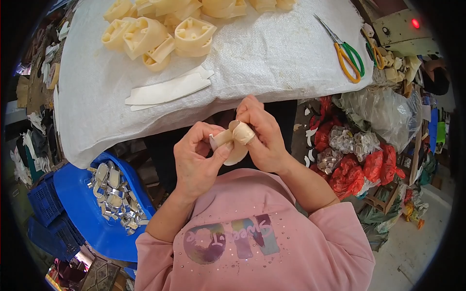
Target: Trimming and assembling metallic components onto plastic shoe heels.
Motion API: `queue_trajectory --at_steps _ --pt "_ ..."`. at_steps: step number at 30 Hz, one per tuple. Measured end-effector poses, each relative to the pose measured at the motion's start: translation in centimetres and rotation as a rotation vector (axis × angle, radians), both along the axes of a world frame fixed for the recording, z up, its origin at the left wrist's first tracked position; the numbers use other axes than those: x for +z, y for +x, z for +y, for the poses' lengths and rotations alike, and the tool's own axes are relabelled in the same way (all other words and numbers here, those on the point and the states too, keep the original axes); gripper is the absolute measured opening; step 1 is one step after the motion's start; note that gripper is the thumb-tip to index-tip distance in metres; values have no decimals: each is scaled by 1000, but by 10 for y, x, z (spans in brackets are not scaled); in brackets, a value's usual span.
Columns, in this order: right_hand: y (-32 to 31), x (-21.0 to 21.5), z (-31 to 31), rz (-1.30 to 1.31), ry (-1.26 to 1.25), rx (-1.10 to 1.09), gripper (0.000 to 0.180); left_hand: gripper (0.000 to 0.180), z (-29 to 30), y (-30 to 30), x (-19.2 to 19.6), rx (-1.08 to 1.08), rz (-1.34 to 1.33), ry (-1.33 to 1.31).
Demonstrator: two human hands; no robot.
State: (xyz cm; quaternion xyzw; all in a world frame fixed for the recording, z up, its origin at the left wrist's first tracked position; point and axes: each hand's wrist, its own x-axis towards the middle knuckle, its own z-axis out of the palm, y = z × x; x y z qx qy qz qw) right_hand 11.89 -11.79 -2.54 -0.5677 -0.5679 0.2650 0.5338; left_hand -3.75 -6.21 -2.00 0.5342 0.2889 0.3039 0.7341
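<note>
Both hands meet in front of my chest, above the pink shirt. My left hand [198,157] pinches one end of a pale cream strip [223,139] between thumb and fingers. My right hand [264,133] grips a small cream piece [242,134] with a curled, rounded end, which looks like a shoe heel. The strip runs up against this piece, and a pale flap hangs below it. Fingers hide part of both. Beyond my hands, white cut strips [170,90] lie overlapped near the table's front edge.
Cream hollow moulded pieces [145,36] are heaped on the white-covered table [272,53]. Scissors [347,53] with orange and green handles lie at right. A blue tub [73,184] of silvery and cream pieces stands lower left; red and clear bags [352,169] sit at right.
</note>
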Motion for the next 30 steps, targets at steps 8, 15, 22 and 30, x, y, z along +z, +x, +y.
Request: queue_trajectory --at_steps 8,15,22,30 --pt "11 -4 -4 705 -226 57 22 18 3 0 -3 63 58 -163" --pt "9 7 2 -239 18 -8 7 17 -1 2 -1 -47 38 -130" --pt "2 -4 -6 312 -174 48 11 19 2 2 -1 53 2 -78" --pt "20 -3 -10 527 -243 35 35 12 9 -4 -2 179 129 561"
